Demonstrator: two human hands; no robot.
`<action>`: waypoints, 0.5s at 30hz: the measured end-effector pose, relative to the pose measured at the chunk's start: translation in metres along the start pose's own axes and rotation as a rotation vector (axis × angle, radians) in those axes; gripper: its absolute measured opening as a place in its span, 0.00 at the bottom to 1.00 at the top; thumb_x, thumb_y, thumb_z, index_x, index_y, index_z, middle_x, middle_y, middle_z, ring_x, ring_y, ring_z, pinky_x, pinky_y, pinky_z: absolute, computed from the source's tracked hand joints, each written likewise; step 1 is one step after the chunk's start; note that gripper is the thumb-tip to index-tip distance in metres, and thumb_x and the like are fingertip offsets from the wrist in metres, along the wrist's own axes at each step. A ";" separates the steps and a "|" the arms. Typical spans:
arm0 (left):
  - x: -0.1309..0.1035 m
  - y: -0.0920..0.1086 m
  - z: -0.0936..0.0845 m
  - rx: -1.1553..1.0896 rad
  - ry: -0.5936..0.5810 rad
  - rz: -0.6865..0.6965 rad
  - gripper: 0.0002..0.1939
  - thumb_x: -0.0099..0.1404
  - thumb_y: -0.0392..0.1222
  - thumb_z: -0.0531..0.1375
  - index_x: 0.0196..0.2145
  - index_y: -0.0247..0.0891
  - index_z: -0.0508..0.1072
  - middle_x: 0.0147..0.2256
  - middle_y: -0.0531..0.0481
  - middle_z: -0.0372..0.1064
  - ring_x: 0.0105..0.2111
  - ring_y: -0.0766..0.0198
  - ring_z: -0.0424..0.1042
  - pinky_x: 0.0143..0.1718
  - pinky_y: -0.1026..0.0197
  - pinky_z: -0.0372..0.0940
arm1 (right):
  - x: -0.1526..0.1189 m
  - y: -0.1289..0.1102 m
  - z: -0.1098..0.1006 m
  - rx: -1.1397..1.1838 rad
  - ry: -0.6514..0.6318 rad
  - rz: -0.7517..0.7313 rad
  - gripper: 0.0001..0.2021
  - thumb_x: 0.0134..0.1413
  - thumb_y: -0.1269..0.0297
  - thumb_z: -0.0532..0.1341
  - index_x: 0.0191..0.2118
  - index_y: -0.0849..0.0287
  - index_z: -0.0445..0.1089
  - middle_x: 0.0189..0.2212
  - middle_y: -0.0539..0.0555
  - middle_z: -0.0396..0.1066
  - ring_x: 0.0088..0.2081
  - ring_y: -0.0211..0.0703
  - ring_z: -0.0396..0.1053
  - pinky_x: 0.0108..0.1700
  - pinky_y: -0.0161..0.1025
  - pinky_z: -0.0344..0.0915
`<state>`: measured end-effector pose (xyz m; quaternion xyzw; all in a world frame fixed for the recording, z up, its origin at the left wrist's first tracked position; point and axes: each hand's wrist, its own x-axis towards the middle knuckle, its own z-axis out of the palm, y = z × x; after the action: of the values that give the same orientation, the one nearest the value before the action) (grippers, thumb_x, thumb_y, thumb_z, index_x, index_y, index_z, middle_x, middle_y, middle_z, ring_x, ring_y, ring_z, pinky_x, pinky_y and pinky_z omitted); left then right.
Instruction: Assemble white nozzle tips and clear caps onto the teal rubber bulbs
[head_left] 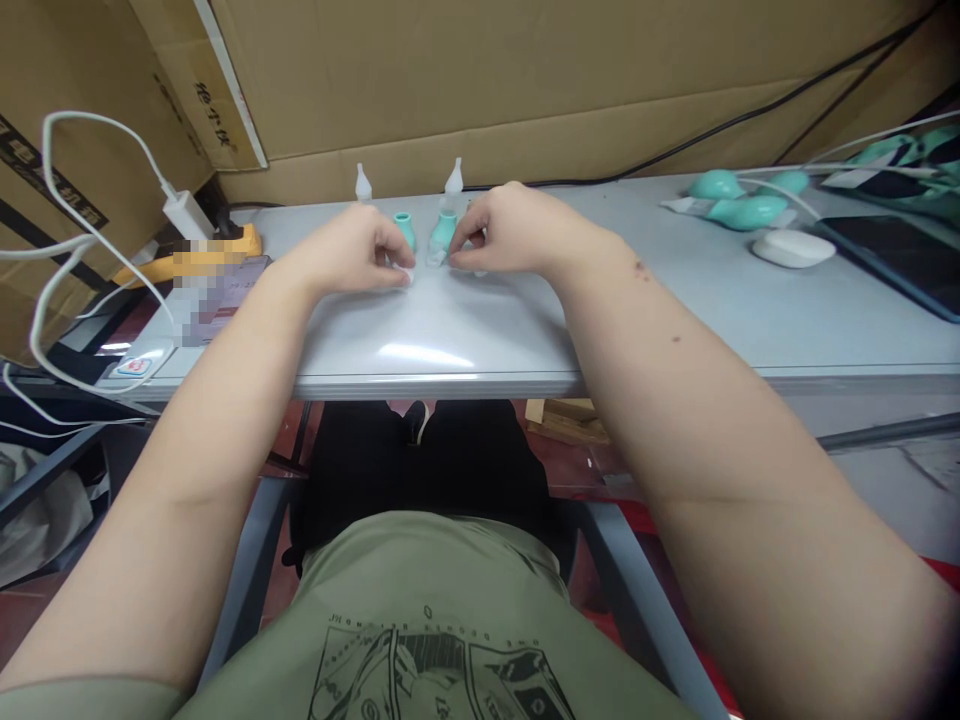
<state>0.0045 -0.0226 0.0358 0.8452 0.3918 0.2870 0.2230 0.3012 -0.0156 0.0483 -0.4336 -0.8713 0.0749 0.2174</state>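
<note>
Pale grey, the tabletop (442, 325) runs from its straight front edge (442, 388) back to a cardboard wall (480, 90). Both hands are over its rear half, with a bare stretch of surface between them and the front edge, and a broader stretch to the right of the right forearm.

The left hand (358, 250) curls low, thumb and fingertips drawn together on a small white piece (409, 277). Just beyond those fingertips stands the left green piece (405, 226), upright with a round opening at its top. The right hand (517, 235) arches with thumb and forefinger bent towards the right green piece (443, 240), right beside it; whether they grip anything cannot be told. A narrow gap of tabletop separates the two hands.

Two translucent nozzles point upward near the cardboard: the left nozzle (363, 184) behind the left hand, which hides its base, and the right nozzle (454, 178) above the right green piece, seated or merely behind it, unclear.

Further right, well apart from the hands, are green bulbs (750, 208), a white oval object (793, 248) and a dark tablet (892, 262). On the left, a flat box (240, 290) and a white charger (187, 216) limit the room beyond the left forearm.
</note>
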 end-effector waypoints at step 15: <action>-0.008 0.016 -0.010 0.170 0.009 -0.071 0.16 0.60 0.47 0.83 0.44 0.40 0.93 0.36 0.49 0.87 0.36 0.54 0.81 0.48 0.51 0.78 | 0.002 -0.015 0.002 -0.191 -0.180 0.055 0.08 0.68 0.69 0.75 0.47 0.54 0.94 0.43 0.59 0.90 0.48 0.72 0.85 0.48 0.56 0.74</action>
<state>0.0023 -0.0374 0.0503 0.8455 0.4453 0.2484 0.1587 0.2882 -0.0232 0.0524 -0.4677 -0.8782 0.0362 0.0939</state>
